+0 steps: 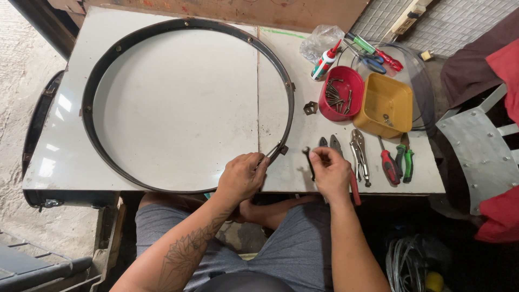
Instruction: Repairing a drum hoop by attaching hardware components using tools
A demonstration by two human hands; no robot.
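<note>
On the desk (162, 108), the red bowl (341, 100) was full of dark screws (335, 95), and the yellow tub (385, 105) next to it had just one small metal bit inside. The left hand (241, 177) was closed on the black hoop (186, 105) at its near edge, and the right hand (330, 170) pinched a small wrench (308, 160) just beside it.

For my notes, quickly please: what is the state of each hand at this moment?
Left hand: closed on the black metal hoop at its near edge.
Right hand: fingers closed, holding a small dark wrench.
</note>
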